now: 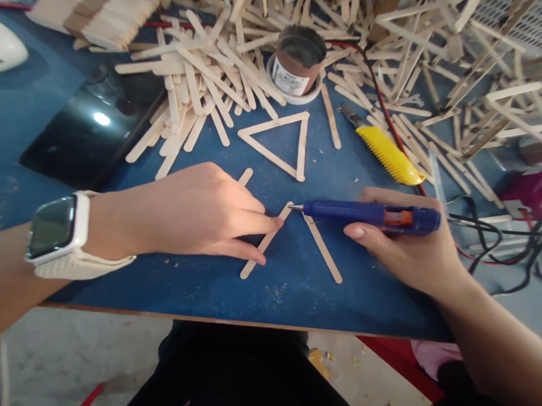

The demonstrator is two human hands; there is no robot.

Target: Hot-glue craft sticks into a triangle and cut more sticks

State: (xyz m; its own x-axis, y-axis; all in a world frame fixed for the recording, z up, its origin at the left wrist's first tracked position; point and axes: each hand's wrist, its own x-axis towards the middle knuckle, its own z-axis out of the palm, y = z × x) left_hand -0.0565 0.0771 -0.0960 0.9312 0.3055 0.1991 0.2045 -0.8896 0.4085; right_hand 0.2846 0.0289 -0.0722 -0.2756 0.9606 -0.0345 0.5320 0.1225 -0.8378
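My right hand point(400, 246) is wrapped round a blue hot glue gun point(343, 211), whose metal tip points left. That tip meets the upper end of a wooden craft stick point(253, 267) lying slanted on the blue table. My left hand point(207, 215) holds this stick down, with its thumb and fingertips on it. A second craft stick point(325, 251) slants the other way, its top end just under the glue gun's front. Another stick point(245, 177) pokes out from behind my left hand, mostly hidden. Beyond them lies a triangle of craft sticks point(302, 145).
Loose craft sticks point(191, 71) are heaped at the back, beside a brown pot point(301, 59). A yellow cutter point(389, 154) lies to the right, near black cables point(496, 239). On the left are a dark phone point(93, 127) and a bundle of sticks point(94, 9).
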